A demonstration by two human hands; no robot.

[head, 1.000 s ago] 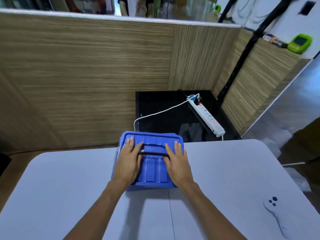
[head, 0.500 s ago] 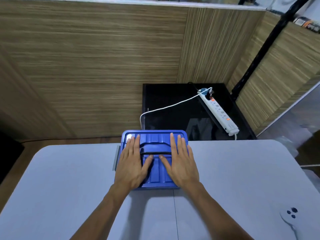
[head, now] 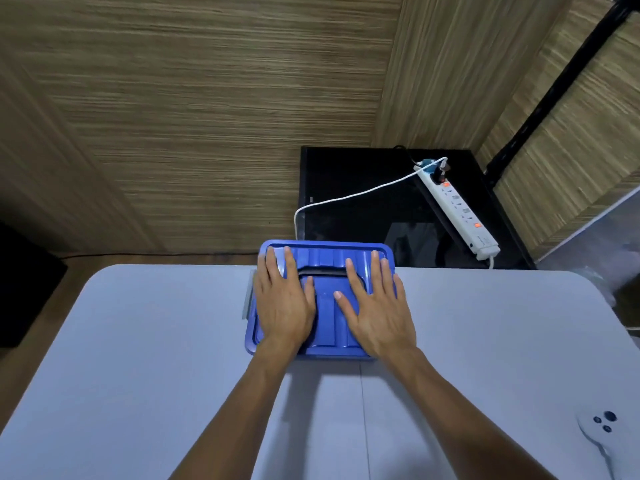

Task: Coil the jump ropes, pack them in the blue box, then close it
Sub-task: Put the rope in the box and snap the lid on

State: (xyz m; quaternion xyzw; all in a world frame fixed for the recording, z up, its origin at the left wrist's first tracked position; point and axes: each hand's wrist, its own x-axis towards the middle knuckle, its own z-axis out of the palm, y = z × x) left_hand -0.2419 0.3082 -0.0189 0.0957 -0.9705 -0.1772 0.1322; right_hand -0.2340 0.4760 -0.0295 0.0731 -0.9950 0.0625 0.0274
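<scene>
The fingers (head: pixel 290 258) of the left hand (head: pixel 284 306) are spread and lie flat on the lid of the blue box (head: pixel 327 299). The fingers of the right hand (head: pixel 377 311) are also spread and flat on the lid, with the thumb pointing inward toward the middle. Neither hand grips anything; both palms press down on the lid, the left one on the left half and the right one on the right half. Between the two hands a dark handle (head: pixel 322 271) lies in a hollow of the lid.

The lid is on the box and covers it fully, so the inside is hidden. The box stands at the far edge of the grey table (head: pixel 138 358), near its middle, with its long axis going left to right across the view. Its short sides face left and right. At the left short side a grey latch (head: pixel 247 296) sticks out from under the lid.

On the table, at the near right corner, lies a white controller (head: pixel 597 434) with dark buttons, well apart from the box. Behind the table is a black cabinet (head: pixel 363 174), and on it a white power strip (head: pixel 460 213) lies at a slant. A white cable (head: pixel 346 197) runs from it down toward the far side of the box. A wooden wall (head: pixel 190 116) stands behind everything.
</scene>
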